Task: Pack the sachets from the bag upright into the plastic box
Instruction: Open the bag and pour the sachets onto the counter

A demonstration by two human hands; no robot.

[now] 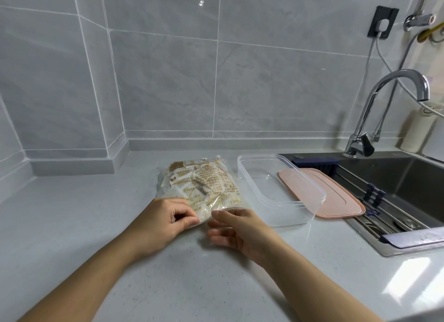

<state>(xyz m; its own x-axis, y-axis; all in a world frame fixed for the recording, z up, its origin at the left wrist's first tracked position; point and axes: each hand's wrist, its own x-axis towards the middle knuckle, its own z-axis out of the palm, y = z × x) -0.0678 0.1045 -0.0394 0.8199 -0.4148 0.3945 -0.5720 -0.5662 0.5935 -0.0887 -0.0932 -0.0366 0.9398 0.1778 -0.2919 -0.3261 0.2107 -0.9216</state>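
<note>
left grip [163,217] pinching near edge of bag [204,180], right grip [237,230] spread alongside

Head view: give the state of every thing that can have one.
Bag: lying flat, full of sachets.
Plastic box: open, empty.
Pink lid: off, lying beside the box.
Tap: no water running.
Left hand: pinches the bag's near edge.
Right hand: fingers relaxed, touching the bag.

A home kitchen, by the look of it: grey tiled walls [168,69] meet a pale worktop [72,225], with a dark steel sink [396,185] and chrome tap [374,110] at the right.
</note>
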